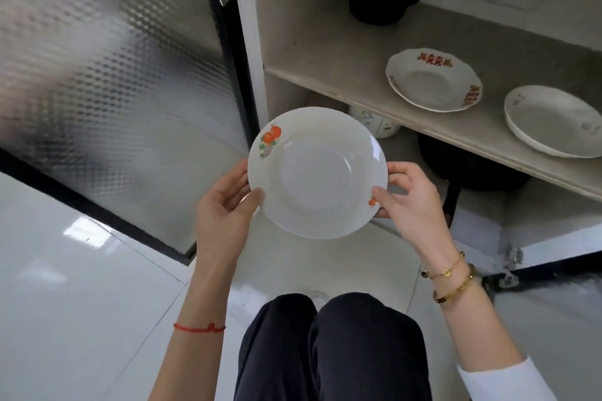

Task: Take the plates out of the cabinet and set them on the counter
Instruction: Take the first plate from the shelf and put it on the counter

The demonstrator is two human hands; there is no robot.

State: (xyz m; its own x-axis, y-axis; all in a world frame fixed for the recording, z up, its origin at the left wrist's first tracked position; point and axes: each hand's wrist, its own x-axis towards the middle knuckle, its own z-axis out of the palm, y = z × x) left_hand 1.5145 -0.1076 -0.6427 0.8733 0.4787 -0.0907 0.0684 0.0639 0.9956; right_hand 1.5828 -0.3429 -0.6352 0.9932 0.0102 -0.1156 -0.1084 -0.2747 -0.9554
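White plate with orange fruit print held level in front of the open cabinet, below its shelf, clear of it. Left hand clasps the plate's left rim, thumb on top; right hand clasps the right rim the same way. 2 more plates on the shelf: red-patterned plate, and to its right a pale plate, apart. Textured glass door left of the shelf, swung open.
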